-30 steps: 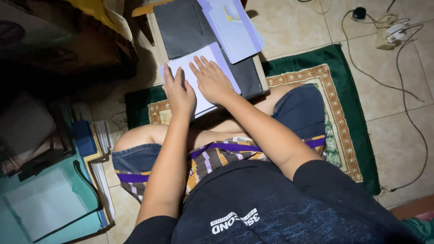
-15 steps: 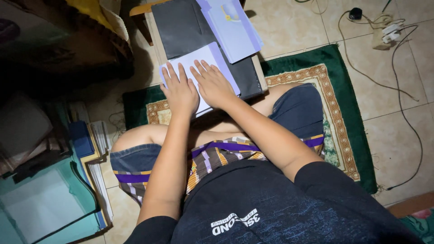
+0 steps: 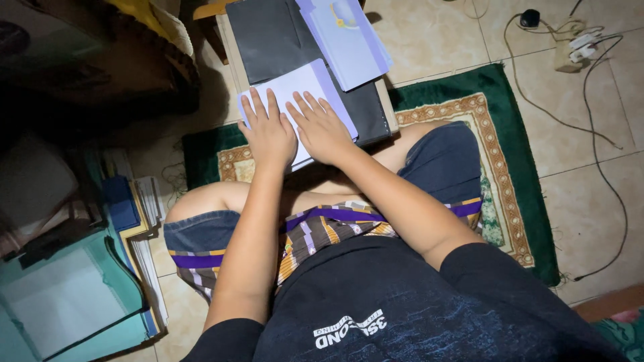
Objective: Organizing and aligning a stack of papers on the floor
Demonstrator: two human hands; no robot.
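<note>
Folded white paper [image 3: 302,94] lies on a dark folder [image 3: 268,40] that rests on a small low worktop [image 3: 231,47] just in front of the seated person's knees. Both hands press flat on this paper, side by side and nearly touching. Left hand [image 3: 268,131] covers its near left part with its fingers [image 3: 258,104] spread and stretched out straight, gripping nothing. Right hand [image 3: 325,127] lies on the middle of the sheet, its fingers [image 3: 308,107] likewise splayed and flat, closed around nothing. 1 pale lilac sheet [image 3: 349,37] with a small printed picture lies aslant over the far right of the folder, just beyond the white paper and overlapping its far edge. The person sits cross-legged on a green rug with a patterned border [image 3: 503,134], spread over a tiled floor [image 3: 590,201]. To the left a stack of books and papers [image 3: 137,221] stands beside a teal plastic case [image 3: 60,302]. At the far right a cable [image 3: 604,134] runs to a power strip [image 3: 577,47].
</note>
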